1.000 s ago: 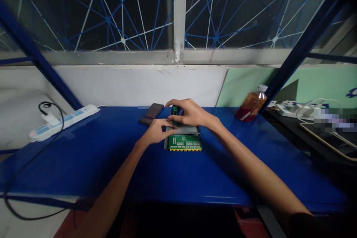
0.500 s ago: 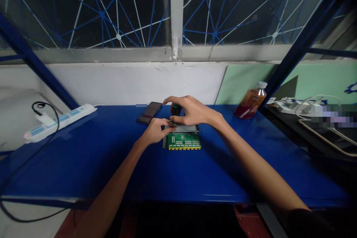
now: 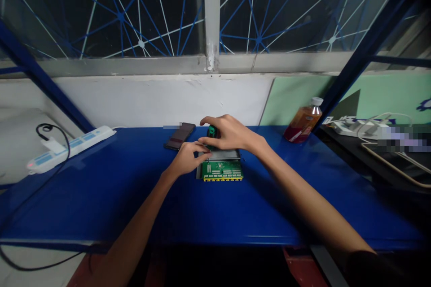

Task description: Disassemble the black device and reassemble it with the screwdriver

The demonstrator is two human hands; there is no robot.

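Note:
A green circuit board [image 3: 222, 169] with a yellow strip along its near edge lies on the blue table, beside a grey metal plate [image 3: 229, 155]. Over the board's far left corner a screwdriver [image 3: 212, 131] with a green and dark handle stands about upright. My right hand [image 3: 232, 132] curls its thumb and fingers around that handle from the right. Low down, my left hand [image 3: 187, 158] pinches at the thin shaft just above the board. The screwdriver's tip and any screw under it are hidden or too small to make out.
A black phone [image 3: 181, 136] lies behind my left hand. At the left is a white power strip [image 3: 76, 145] with a black cable. A drink bottle [image 3: 303, 122] stands at the back right, near a blue frame post. White cables and a charger lie farther right.
My right hand's fingers have shifted around the screwdriver handle, and more of its green top shows. My left hand and the board stay nearly where they were.

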